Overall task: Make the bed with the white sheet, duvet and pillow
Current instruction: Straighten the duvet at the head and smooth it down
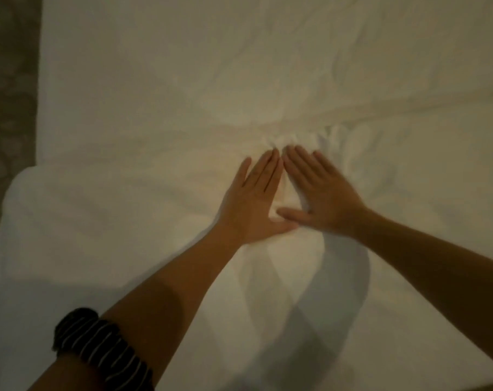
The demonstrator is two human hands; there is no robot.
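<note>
Head view. The bed's left edge borders a strip of dark floor (11,80). White bedding (155,80) fills the view toward the far and right sides and overhangs the near left corner. Left hand (253,201) and right hand (321,198) press flat at mid-bed, fingers straight, thumbs touching. Wrinkles bunch at the fingertips (274,154). Sheet or duvet: cannot tell. A striped band (104,348) circles the left forearm.

white bedding (160,88) flat, open twd far & left bed (22,227) edges, bunched folds (313,136) mid-bed, floor strip (8,80) past left edge
</note>
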